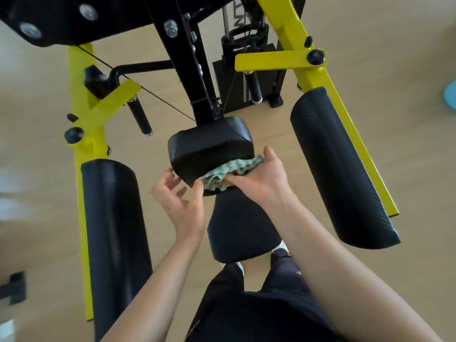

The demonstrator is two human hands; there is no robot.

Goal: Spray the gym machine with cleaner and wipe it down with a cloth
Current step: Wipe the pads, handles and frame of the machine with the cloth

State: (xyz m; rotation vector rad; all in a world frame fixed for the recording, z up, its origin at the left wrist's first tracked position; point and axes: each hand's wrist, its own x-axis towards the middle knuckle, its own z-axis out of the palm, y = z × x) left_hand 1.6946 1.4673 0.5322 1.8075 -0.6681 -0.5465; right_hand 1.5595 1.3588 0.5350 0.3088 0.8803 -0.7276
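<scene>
The gym machine has a yellow frame (345,114) and black pads. Its black back pad (209,151) hangs at the centre above the black seat (239,233). A green-and-white patterned cloth (229,172) is bunched against the lower front edge of the back pad. My right hand (261,180) presses the cloth onto the pad with fingers laid over it. My left hand (181,201) hovers at the pad's lower left corner, fingers spread and loosely bent, holding nothing. No spray bottle is in view.
Long black arm pads hang at the left (113,233) and right (338,169). The weight stack (246,77) stands behind the centre post. The floor (407,58) is light wood. A blue object (449,95) shows at the right edge. My legs stand below the seat.
</scene>
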